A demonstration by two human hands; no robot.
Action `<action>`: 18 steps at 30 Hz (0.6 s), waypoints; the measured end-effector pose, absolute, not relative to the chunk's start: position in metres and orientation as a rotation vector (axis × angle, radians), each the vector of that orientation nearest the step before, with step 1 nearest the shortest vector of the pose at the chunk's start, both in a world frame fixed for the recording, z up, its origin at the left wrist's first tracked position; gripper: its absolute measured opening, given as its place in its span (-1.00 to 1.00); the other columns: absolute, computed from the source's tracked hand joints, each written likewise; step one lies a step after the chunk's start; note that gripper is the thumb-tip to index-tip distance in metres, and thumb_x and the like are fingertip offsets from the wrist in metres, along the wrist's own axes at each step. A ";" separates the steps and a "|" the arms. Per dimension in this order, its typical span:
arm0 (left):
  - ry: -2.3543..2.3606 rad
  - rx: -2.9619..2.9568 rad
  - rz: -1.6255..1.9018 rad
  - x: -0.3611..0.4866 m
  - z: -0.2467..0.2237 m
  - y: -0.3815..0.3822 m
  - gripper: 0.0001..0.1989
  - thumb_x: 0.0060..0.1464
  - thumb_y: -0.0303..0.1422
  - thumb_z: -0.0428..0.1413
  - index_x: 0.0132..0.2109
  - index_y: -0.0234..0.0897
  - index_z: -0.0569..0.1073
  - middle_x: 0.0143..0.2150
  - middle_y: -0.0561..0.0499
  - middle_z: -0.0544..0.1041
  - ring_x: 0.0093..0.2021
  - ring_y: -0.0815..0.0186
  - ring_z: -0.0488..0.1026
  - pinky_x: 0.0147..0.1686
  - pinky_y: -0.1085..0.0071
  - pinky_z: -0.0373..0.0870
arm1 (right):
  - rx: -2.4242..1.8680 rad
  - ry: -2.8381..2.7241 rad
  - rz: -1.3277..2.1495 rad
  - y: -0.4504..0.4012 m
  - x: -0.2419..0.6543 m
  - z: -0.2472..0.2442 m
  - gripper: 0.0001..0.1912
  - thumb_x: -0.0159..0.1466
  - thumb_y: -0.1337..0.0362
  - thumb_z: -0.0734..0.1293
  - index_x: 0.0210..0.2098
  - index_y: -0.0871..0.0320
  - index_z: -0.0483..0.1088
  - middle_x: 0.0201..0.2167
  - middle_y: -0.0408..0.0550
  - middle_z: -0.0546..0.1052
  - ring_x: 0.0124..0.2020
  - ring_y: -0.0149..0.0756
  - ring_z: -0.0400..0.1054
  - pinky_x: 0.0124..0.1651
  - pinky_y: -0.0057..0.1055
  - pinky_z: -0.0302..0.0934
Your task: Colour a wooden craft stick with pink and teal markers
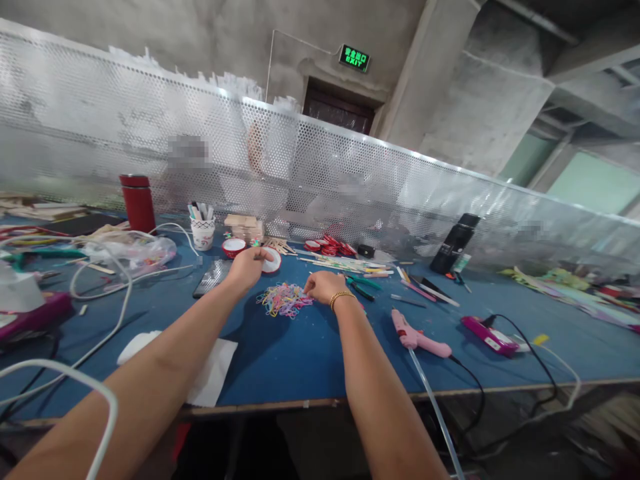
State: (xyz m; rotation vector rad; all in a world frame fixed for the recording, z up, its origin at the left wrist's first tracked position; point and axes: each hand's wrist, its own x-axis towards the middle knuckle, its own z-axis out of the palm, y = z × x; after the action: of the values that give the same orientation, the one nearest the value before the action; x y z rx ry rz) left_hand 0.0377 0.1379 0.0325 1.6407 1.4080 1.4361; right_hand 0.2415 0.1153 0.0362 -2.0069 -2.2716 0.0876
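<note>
My left hand (249,268) is closed at the edge of a small red-rimmed white bowl (272,261), its fingertips over the near side. Another red bowl with a white inside (233,247) stands just beyond that hand. A loose pile of small coloured rubber bands (284,300) lies between my hands on the blue table. At the pile's right edge, my right hand (324,288) has its fingers pinched together, a bracelet at the wrist. Whatever is between those fingertips is too small to make out.
A pink glue gun (419,337) with a long clear stick lies to the right, near green-handled pliers (364,288). A phone (212,277), white paper (220,367) and white cables occupy the left. Behind stand a red flask (137,205), a pen cup (203,233) and a black bottle (454,245).
</note>
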 end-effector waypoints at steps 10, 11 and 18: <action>1.388 1.658 1.483 0.038 0.031 0.140 -0.85 -0.12 -0.51 0.03 -0.45 -0.29 0.50 -0.63 0.09 0.34 -0.61 0.41 0.14 -0.55 0.46 0.04 | -2.059 -2.312 0.111 0.117 0.241 0.033 -0.75 0.04 0.30 0.48 -0.28 -0.13 0.58 -0.08 -0.17 0.60 0.01 -0.16 0.43 0.13 -0.14 0.12; 1.393 1.655 1.485 0.038 0.032 0.140 -0.85 -0.13 -0.51 0.03 -0.45 -0.29 0.50 -0.63 0.09 0.35 -0.60 0.41 0.15 -0.55 0.46 0.05 | -2.061 -2.313 0.104 0.117 0.240 0.034 -0.76 0.04 0.30 0.48 -0.29 -0.13 0.58 -0.09 -0.17 0.60 0.00 -0.16 0.43 0.13 -0.14 0.12; 1.437 1.642 1.455 0.039 0.036 0.135 -0.86 -0.13 -0.51 0.04 -0.46 -0.28 0.50 -0.64 0.09 0.36 -0.61 0.40 0.16 -0.56 0.45 0.05 | -2.029 -2.222 0.068 0.109 0.241 0.041 -0.87 0.16 0.31 0.38 -0.35 -0.03 0.58 -0.15 -0.12 0.62 -0.03 -0.18 0.45 0.13 -0.15 0.11</action>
State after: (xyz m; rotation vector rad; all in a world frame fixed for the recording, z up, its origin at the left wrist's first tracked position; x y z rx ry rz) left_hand 0.0389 0.1355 0.0357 1.6421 1.4367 1.4549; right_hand 0.2410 0.1091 0.0411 -2.0290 -2.2223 0.0675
